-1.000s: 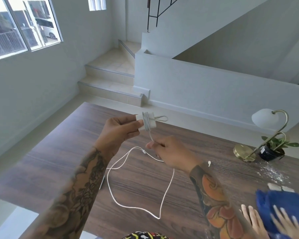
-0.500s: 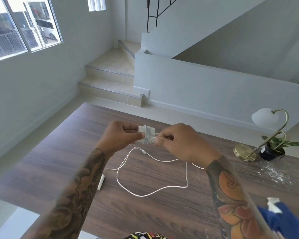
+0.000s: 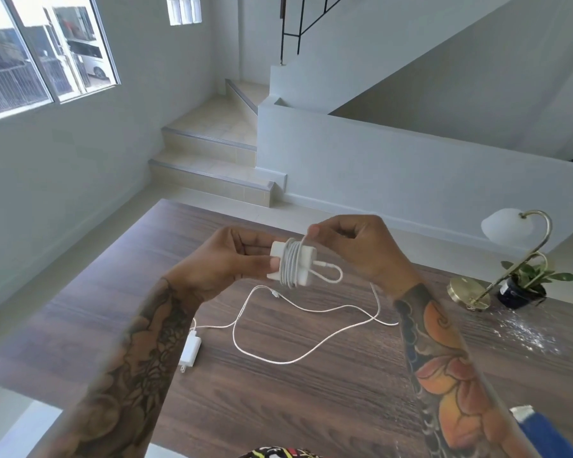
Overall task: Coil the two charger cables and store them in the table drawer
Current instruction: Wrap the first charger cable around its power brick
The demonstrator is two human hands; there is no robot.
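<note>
My left hand [image 3: 235,259] grips a white charger block [image 3: 306,262] above the wooden table [image 3: 278,391]. Several turns of its white cable [image 3: 290,264] wrap the block, and a small loop sticks out to the right. My right hand [image 3: 358,246] pinches the cable just above the block; the loose rest trails down behind my wrist onto the table. A second white charger [image 3: 190,352] lies flat on the table at the left, its cable [image 3: 278,358] spread in loose curves. No drawer is visible.
A brass desk lamp [image 3: 510,259] with a white shade and a small potted plant [image 3: 526,282] stand at the table's right. White powder [image 3: 523,332] is scattered near them. A blue cloth [image 3: 543,434] shows at the bottom right corner. Stairs rise beyond the table.
My right hand has carried the cable from below the block up and over it, adding turns. The loose cable on the table has shortened and shifted. The other person's hands have left view.
</note>
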